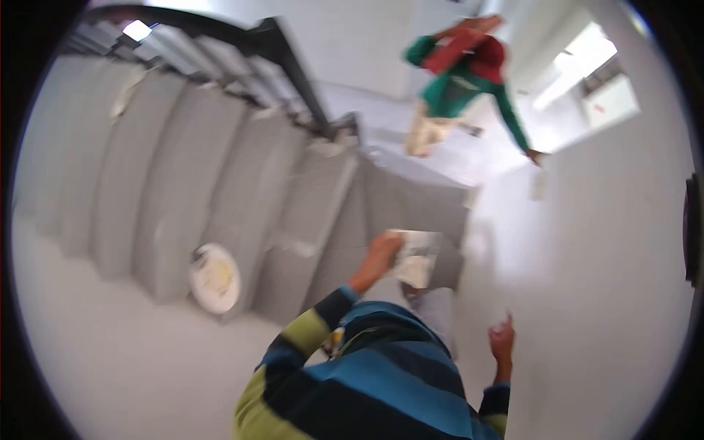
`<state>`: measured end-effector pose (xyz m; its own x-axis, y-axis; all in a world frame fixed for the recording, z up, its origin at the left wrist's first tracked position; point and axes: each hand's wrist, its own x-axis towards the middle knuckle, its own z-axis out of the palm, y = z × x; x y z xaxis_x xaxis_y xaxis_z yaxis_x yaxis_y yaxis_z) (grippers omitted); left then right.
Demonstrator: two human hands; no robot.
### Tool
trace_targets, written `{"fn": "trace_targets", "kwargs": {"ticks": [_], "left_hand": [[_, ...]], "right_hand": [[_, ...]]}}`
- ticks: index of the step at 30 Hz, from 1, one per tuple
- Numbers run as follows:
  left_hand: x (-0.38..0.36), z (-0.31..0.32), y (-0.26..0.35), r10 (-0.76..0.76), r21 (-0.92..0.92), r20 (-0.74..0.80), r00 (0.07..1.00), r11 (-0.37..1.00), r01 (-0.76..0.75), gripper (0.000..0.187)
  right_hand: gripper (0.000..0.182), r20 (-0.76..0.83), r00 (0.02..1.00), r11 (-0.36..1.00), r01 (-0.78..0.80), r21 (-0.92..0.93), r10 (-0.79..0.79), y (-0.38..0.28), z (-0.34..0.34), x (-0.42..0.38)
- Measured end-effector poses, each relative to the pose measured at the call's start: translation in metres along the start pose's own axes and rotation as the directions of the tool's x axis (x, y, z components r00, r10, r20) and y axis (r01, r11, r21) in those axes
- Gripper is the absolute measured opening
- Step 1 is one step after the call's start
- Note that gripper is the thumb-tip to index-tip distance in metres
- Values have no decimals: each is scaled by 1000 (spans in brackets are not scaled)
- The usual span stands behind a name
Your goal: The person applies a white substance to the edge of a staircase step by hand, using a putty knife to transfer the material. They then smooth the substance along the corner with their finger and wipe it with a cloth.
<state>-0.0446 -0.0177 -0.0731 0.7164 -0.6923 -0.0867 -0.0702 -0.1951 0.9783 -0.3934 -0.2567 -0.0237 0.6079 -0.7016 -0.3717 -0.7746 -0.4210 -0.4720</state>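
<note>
My left hand (381,257) is closed on the edge of a flat, shiny, pale rectangular piece (416,258), held in front of my legs above the stairs. To the right, my right hand (502,337) is beside the white wall (572,293), with one finger pointing up and the others curled. Whether anything is inside those curled fingers is too small to tell. A round white lid or plate (215,279) with yellowish smears rests on the stairs at the left.
Grey steps (183,183) fan across the left and middle, with a dark handrail (220,31) above. Farther down, a person in green and red (455,88) carries a reddish object on the shoulder and reaches toward the wall. A bright window (590,51) is at upper right.
</note>
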Motion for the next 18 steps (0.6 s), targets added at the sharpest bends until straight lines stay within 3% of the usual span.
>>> {"fn": "trace_targets", "kwargs": {"ticks": [1,2,4,7,9,11,16,18], "left_hand": [[6,-10,36,-231,-321,-29,973,924,210,27],[4,-8,33,-299,-589,-46,953,778,216,27],[-25,1,30,-431,-729,-89,898,643,236,28],[-58,2,30,-425,-748,-212,880,650,134,27],[-76,9,2,-492,-768,-208,846,617,170,27],[-83,21,0,-399,-663,-318,860,742,99,27],[-92,28,2,-440,-698,-238,866,697,162,29],[-88,32,3,-393,-663,-301,869,741,105,29]], "right_hand": [[69,10,997,994,73,-87,-72,3,-2,8],[69,39,997,995,65,-76,-63,-12,-11,12],[70,83,991,993,108,-39,-105,-1,-12,17],[70,127,981,985,158,-67,-149,16,-7,20],[71,85,988,990,132,-41,-128,29,-22,31],[71,31,994,995,100,2,-100,49,-39,26],[72,-24,999,999,32,-26,-33,112,-81,9],[72,-44,999,1000,26,12,-25,122,-90,10]]}}
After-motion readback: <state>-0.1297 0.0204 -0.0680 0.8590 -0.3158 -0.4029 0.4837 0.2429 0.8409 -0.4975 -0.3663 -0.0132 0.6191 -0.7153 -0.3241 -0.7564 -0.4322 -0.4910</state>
